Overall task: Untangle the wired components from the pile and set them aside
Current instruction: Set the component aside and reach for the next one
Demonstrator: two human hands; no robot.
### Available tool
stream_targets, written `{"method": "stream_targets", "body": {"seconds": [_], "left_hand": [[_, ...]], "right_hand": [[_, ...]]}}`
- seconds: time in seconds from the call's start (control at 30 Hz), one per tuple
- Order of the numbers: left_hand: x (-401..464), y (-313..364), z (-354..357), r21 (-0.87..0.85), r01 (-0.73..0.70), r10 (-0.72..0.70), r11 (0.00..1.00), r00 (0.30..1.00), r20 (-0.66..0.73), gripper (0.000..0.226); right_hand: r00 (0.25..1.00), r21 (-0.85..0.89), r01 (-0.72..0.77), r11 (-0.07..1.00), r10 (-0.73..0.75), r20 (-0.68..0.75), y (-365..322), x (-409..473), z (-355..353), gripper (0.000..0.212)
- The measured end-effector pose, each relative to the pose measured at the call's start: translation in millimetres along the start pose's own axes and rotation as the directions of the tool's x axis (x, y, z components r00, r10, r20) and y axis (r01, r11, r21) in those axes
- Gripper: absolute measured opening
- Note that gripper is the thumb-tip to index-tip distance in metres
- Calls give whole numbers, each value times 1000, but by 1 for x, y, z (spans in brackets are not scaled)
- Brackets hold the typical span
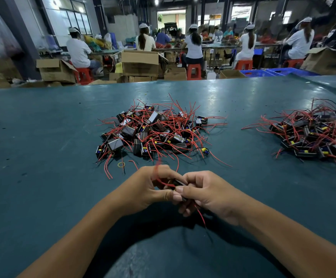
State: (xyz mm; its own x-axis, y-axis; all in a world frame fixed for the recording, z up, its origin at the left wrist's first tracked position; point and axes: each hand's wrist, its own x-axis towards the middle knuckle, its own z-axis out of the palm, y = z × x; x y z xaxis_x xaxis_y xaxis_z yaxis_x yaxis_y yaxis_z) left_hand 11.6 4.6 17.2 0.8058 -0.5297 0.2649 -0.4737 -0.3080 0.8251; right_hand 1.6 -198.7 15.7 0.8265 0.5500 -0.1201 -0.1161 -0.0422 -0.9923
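Head view. Both forearms reach in from the bottom edge over a dark green table [43, 121]. The hands meet near the middle, just in front of the nearer pile.

Left hand [147, 187]: fingers curled, thumb pressed toward the right hand's thumb. It pinches a red wire [164, 183] that loops up over its knuckles; the top of the loop is blurred.

Right hand [205, 192]: fingers curled round a small black component [178, 182], held between thumb and forefinger. Only the top edge of the component shows between the two hands. A second stretch of red wire [201, 216] hangs from under this hand toward the table.

Pile [153, 133]: black box-shaped components tangled with many red wires and a few black ones, lying on the table beyond the hands, near centre. Some components show yellow and blue parts. Loose red wire ends fan out on all sides.

Second pile [311, 135]: same kind of components and red wires, on the table at the right, well apart from the first.

A small yellow rubber band [121, 164] lies on the table just in front of the nearer pile, left of the hands.

Background: people in white caps sit on red stools [194, 71] at long benches, backs to the camera. Cardboard boxes [140, 63] and blue crates [257, 73] stand on the floor behind the table.
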Motion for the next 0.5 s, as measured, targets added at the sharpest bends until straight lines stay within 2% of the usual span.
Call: {"method": "stream_targets", "body": {"seconds": [0.13, 0.23, 0.33, 0.4, 0.5], "left_hand": [[0, -2, -5, 7, 80, -80, 997, 996, 35, 30], [-2, -8, -16, 136, 82, -87, 987, 996, 28, 30], [-4, -14, -25, 245, 96, -120, 965, 989, 87, 34], [-7, -16, -35, 310, 111, -154, 944, 981, 116, 41], [-15, -20, -63, 379, 187, -210, 906, 978, 18, 44]], "right_hand": [[996, 21, -85, 996, 85, 16, -1, -1, -2, 19], [991, -43, -135, 990, 134, -32, -1, -3, -6, 21], [991, -171, -125, 977, 113, -78, -3, -3, -12, 15], [990, -189, -115, 975, 97, -102, -3, -2, -14, 12], [992, -231, -104, 967, 84, -97, -3, -2, -16, 10]]}}
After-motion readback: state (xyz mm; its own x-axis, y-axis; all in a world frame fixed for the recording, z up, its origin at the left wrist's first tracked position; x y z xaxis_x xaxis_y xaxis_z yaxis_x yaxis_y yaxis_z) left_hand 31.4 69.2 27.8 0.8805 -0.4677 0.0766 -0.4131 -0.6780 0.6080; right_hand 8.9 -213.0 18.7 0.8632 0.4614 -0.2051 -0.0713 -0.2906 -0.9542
